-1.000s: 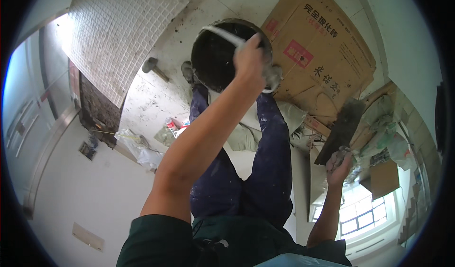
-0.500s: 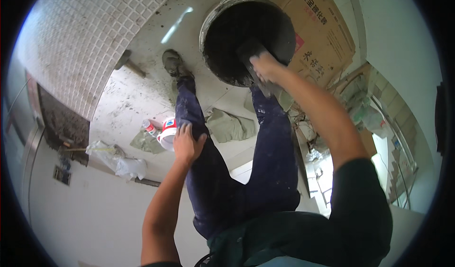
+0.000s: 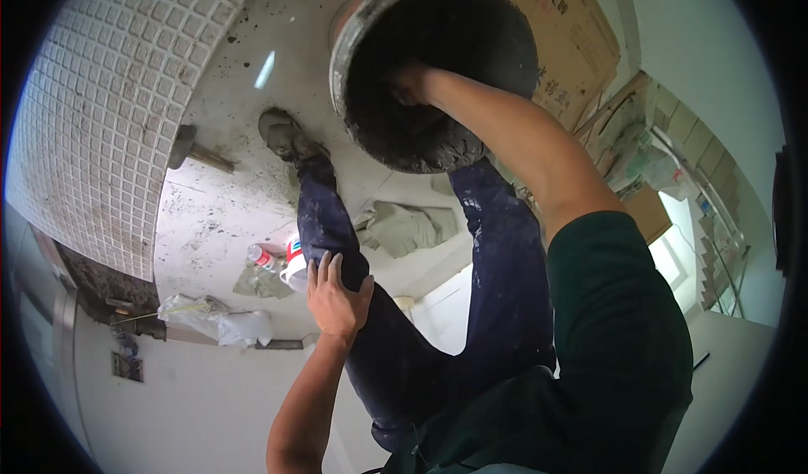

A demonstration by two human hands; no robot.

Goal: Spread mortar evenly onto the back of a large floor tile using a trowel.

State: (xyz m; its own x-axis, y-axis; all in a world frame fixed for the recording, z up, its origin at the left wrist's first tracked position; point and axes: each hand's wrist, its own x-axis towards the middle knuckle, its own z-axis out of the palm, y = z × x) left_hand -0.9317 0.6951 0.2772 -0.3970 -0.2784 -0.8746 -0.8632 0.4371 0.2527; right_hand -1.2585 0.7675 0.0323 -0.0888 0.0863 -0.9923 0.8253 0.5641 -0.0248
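Note:
A large dark mortar bucket (image 3: 339, 74), its rim caked with grey, stands at the far side of me between my feet and a cardboard sheet. My right hand (image 3: 411, 84) is reaching deep inside it, fingers curled. The plastering trowel it grips is lost in the dark interior. My left hand (image 3: 339, 296) lies with fingers apart on my left knee (image 3: 332, 251), holding nothing. Beside that knee are a white and red tub (image 3: 295, 268), partly covered by the leg, and a small red and white bottle (image 3: 262, 258).
White mesh-backed tile sheeting (image 3: 126, 112) curves along the left. A hammer (image 3: 198, 150) lies by my left boot (image 3: 286, 136). Grey cloth-like scraps (image 3: 408, 228) lie between my legs. Cardboard (image 3: 564, 41) is behind the bucket; plastic bags (image 3: 240, 323) lie at left.
My right hand has gone deeper and leftward into the bucket, and the trowel has dropped out of sight. The view has shifted nearer the bucket. My left hand stays on the knee.

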